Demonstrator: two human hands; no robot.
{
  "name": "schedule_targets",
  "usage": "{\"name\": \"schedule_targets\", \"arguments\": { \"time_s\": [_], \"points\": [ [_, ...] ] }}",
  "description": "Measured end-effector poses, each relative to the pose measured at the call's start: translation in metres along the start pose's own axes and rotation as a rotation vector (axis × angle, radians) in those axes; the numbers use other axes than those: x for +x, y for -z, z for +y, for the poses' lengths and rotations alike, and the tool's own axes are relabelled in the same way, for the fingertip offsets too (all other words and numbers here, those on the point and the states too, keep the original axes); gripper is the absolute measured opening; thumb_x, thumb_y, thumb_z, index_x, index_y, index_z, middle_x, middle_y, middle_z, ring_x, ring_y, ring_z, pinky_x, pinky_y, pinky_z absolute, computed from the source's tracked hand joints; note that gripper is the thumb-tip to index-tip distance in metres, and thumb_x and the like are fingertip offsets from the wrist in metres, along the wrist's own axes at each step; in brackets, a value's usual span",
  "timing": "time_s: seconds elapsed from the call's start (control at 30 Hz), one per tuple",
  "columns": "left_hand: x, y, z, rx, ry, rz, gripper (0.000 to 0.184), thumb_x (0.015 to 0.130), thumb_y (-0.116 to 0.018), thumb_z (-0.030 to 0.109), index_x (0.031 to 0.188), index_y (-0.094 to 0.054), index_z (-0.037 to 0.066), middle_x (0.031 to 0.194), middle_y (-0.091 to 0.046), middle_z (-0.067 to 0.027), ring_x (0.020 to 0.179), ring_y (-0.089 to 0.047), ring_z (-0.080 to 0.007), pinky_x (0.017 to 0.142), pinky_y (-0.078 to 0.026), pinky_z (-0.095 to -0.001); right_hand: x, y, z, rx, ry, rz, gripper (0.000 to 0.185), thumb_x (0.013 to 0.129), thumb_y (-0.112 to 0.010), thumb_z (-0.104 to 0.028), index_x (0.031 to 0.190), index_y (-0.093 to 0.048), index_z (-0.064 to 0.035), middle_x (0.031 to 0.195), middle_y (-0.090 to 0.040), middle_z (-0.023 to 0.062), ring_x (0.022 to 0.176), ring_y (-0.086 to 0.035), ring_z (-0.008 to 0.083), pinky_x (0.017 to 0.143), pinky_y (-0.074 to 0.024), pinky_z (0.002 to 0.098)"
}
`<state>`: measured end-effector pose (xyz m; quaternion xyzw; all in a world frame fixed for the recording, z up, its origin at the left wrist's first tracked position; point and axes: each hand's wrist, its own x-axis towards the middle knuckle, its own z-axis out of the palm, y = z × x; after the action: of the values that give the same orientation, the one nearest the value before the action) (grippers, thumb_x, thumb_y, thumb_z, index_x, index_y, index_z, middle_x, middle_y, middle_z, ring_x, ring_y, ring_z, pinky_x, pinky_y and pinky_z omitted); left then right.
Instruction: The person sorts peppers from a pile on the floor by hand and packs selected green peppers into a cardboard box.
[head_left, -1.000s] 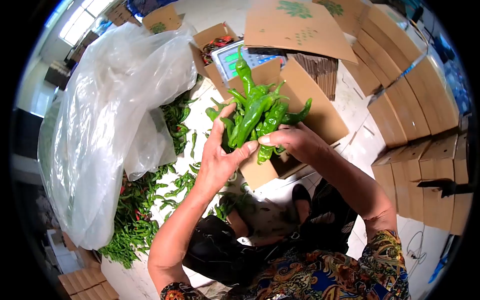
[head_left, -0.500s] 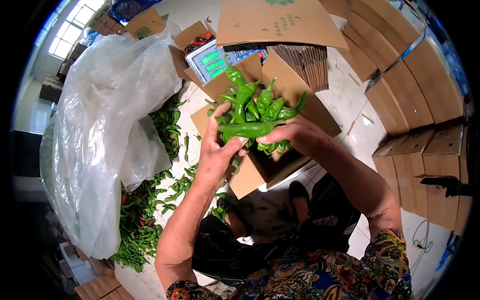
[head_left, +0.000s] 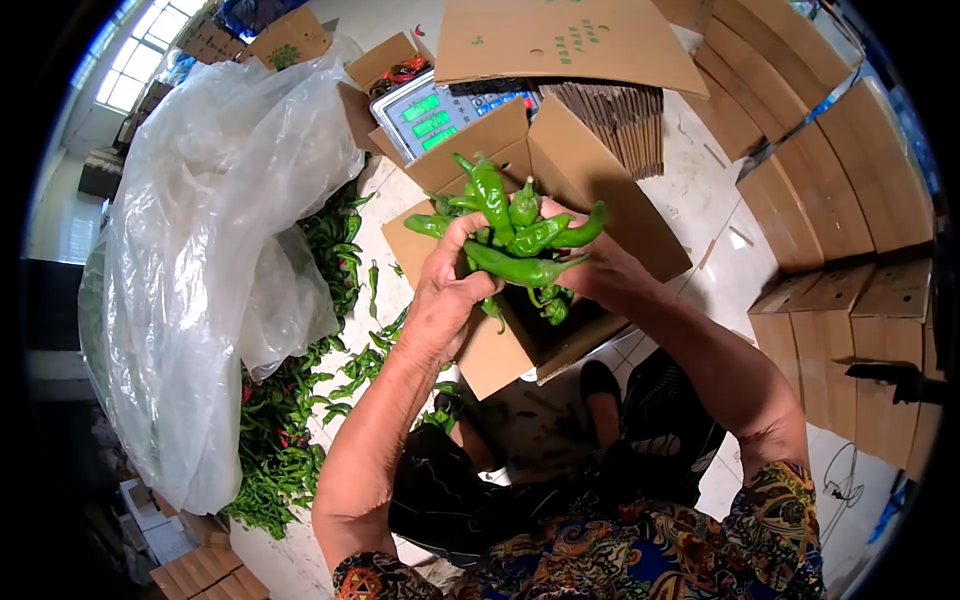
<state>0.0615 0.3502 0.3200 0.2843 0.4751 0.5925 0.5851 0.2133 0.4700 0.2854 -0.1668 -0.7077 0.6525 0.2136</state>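
Observation:
Between my two hands is a bunch of glossy green peppers (head_left: 527,268), held above an open cardboard box (head_left: 490,345). My left hand (head_left: 447,290) wraps the bunch from the left, its thumb across the front. From the right, my right hand (head_left: 597,265) cups the other side, and its fingers are partly hidden by the peppers. A few more green peppers (head_left: 556,306) show just below the bunch, at the box opening; whether they are held or lie in the box I cannot tell.
Behind the box stands a scale with a lit green display (head_left: 430,118). Folded cardboard (head_left: 610,125) is stacked beside it. On the left, a clear plastic sheet (head_left: 190,260) partly covers a pepper heap (head_left: 275,470) on the floor. Cardboard boxes (head_left: 840,350) line the right side.
The bunch has shifted within my hands: the front pepper now tilts down to the right, and the topmost pepper sits lower. My hands have drawn slightly closer together around it.

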Motion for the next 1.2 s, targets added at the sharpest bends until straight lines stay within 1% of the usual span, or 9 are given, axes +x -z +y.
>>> {"name": "schedule_targets", "arguments": {
  "time_s": [0.13,0.33,0.47,0.63,0.77,0.87,0.9,1.0,1.2],
  "points": [
    [0.005,-0.002,0.002,-0.143,0.063,-0.017,0.044,0.085,-0.057,0.005,0.128,-0.047,0.002,0.116,-0.056,-0.0068,0.109,-0.055,-0.0189,0.095,-0.046,-0.0348,-0.006,-0.001,0.002,0.041,0.064,0.113,0.061,0.07,-0.08,-0.009,0.126,-0.054,-0.0042,0.114,-0.062,0.0098,0.103,-0.061,0.0213,0.092,-0.0468,0.0323],
    [0.017,0.004,-0.012,-0.277,0.087,0.001,0.038,0.098,-0.054,0.027,0.125,-0.05,0.002,0.119,-0.057,-0.0102,0.114,-0.054,-0.0216,0.099,-0.045,-0.0375,-0.008,0.001,-0.016,-0.25,0.151,0.048,0.065,0.076,-0.075,-0.007,0.134,-0.047,-0.0009,0.118,-0.06,0.0079,0.108,-0.057,0.0133,0.096,-0.0449,0.0296],
    [0.022,0.01,-0.015,-0.341,0.023,-0.016,0.034,0.098,-0.054,0.032,0.116,-0.055,0.004,0.119,-0.057,-0.0115,0.11,-0.054,-0.0251,0.099,-0.043,-0.0406,-0.009,0.006,-0.004,0.1,-0.097,0.108,0.059,0.068,-0.078,-0.012,0.123,-0.056,-0.0077,0.111,-0.064,0.011,0.099,-0.063,0.0238,0.09,-0.0478,0.0329],
    [0.018,0.014,-0.003,-0.416,0.015,-0.007,0.039,0.098,-0.05,0.042,0.111,-0.058,0.006,0.135,-0.047,-0.008,0.12,-0.044,-0.023,0.105,-0.031,-0.0424,-0.017,0.014,0.001,-0.442,0.083,0.417,0.048,0.076,-0.072,-0.021,0.118,-0.058,-0.0037,0.101,-0.065,0.013,0.101,-0.061,0.0314,0.092,-0.0467,0.0375],
    [0.019,0.019,-0.001,-0.419,-0.08,-0.131,0.04,0.099,-0.046,0.043,0.111,-0.059,0.007,0.148,-0.039,-0.0076,0.115,-0.047,-0.0192,0.094,-0.038,-0.0369,-0.02,0.009,-0.035,-0.183,-0.028,0.22,0.034,0.079,-0.071,-0.019,0.104,-0.063,0.0036,0.092,-0.066,0.011,0.084,-0.065,0.0215,0.075,-0.0505,0.0336],
    [0.019,0.012,-0.005,-0.39,-0.096,-0.133,0.04,0.099,-0.047,0.043,0.11,-0.059,0.006,0.148,-0.039,-0.0079,0.112,-0.049,-0.0183,0.088,-0.04,-0.0343,-0.019,0.005,-0.044,0.132,-0.186,-0.076,0.033,0.087,-0.065,-0.017,0.114,-0.062,0.0038,0.105,-0.066,0.0105,0.092,-0.063,0.016,0.081,-0.0496,0.029],
    [0.021,0.014,-0.008,-0.385,-0.087,-0.102,0.038,0.098,-0.048,0.042,0.11,-0.059,0.008,0.151,-0.034,-0.0115,0.123,-0.045,-0.0274,0.104,-0.039,-0.0493,-0.018,0.006,-0.041,0.151,-0.23,-0.167,0.029,0.09,-0.061,-0.014,0.112,-0.062,0.0041,0.101,-0.067,0.0084,0.085,-0.063,0.0125,0.076,-0.0497,0.0264],
    [0.02,0.008,-0.007,-0.405,-0.07,-0.182,0.038,0.097,-0.051,0.042,0.112,-0.058,0.008,0.151,-0.033,-0.0116,0.125,-0.045,-0.0287,0.102,-0.042,-0.0488,-0.019,0.003,-0.056,0.216,-0.29,-0.177,0.027,0.09,-0.061,-0.013,0.111,-0.062,0.0038,0.1,-0.067,0.0082,0.08,-0.064,0.0113,0.072,-0.0502,0.0262],
    [0.014,0.001,-0.001,-0.369,-0.025,-0.241,0.049,0.098,-0.051,0.04,0.132,-0.047,0.006,0.146,-0.039,-0.0151,0.125,-0.048,-0.0312,0.101,-0.042,-0.0494,-0.031,-0.014,-0.055,-0.29,0.168,0.218,0.016,0.085,-0.062,-0.011,0.095,-0.064,0.0012,0.079,-0.066,0.0146,0.068,-0.066,0.0277,0.06,-0.0518,0.0356]
  ]
}}
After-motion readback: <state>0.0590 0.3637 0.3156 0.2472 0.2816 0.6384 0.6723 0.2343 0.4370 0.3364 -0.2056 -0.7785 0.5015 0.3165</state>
